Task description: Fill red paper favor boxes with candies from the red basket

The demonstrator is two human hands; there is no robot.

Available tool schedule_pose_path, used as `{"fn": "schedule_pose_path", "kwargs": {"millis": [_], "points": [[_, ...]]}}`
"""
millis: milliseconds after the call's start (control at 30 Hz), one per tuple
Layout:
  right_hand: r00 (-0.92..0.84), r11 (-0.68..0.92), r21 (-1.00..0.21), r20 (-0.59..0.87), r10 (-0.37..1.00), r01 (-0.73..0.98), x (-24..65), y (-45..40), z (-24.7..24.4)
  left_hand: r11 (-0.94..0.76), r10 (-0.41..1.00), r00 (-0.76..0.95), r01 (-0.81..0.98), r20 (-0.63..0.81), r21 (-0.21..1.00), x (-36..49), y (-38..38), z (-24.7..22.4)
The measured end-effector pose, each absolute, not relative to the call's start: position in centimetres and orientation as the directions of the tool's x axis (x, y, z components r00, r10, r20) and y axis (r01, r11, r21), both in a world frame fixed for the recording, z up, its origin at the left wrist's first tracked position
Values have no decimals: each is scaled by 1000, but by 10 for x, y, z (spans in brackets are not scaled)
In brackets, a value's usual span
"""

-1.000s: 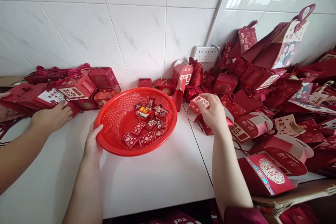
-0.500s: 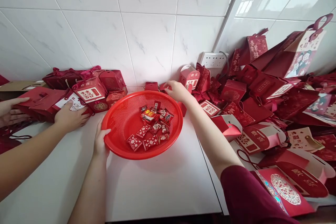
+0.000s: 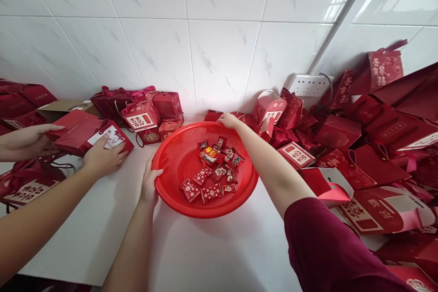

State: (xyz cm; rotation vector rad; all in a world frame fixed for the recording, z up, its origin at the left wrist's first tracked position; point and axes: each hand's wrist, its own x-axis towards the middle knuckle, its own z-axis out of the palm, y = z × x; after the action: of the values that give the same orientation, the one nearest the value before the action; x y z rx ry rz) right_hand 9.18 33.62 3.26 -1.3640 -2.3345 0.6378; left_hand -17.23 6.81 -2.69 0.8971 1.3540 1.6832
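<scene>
A red perforated plastic basket (image 3: 171, 191) rests on the white table, with several small red wrapped sweets (image 3: 212, 190) lying inside it. My left hand (image 3: 149, 181) grips the left rim, thumb over the edge and fingers hidden outside. At the basket's far right rim is my right hand (image 3: 230, 120), its fingers bent round the edge. Behind the basket, low red boxes (image 3: 243, 117) stand by the wall, partly covered by the rim and my hand.
At the left, another person's hands (image 3: 102, 157) hold a red gift box (image 3: 80, 130). Red boxes (image 3: 141, 118) stand by the wall. A large pile of red boxes (image 3: 372, 210) covers the right side, below a white power strip (image 3: 310, 86).
The view has shifted left. My right hand has moved from behind the basket onto its far rim. The other person's box is now raised and tilted.
</scene>
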Motion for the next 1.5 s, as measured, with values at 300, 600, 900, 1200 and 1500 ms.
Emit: {"fn": "schedule_pose_path", "kwargs": {"millis": [300, 600, 900, 1200, 1500], "points": [[-193, 534, -632, 527, 828, 562, 98, 310, 87, -155, 884, -462, -136, 76, 978, -168, 67, -25], [339, 796, -560, 813, 474, 229, 185, 163, 130, -162, 869, -495, -251, 17, 954, -171, 81, -27], [-71, 816, -578, 814, 576, -11, 229, 50, 119, -137, 826, -560, -96, 60, 986, -170, 132, -20], [-487, 851, -517, 721, 493, 96, 225, 18, 116, -340, 612, -612, 369, 501, 865, -144, 109, 22], [-695, 673, -732, 432, 575, 102, 210, 6, 78, -814, 580, 500, 320, 643, 485, -82, -13, 89]]}}
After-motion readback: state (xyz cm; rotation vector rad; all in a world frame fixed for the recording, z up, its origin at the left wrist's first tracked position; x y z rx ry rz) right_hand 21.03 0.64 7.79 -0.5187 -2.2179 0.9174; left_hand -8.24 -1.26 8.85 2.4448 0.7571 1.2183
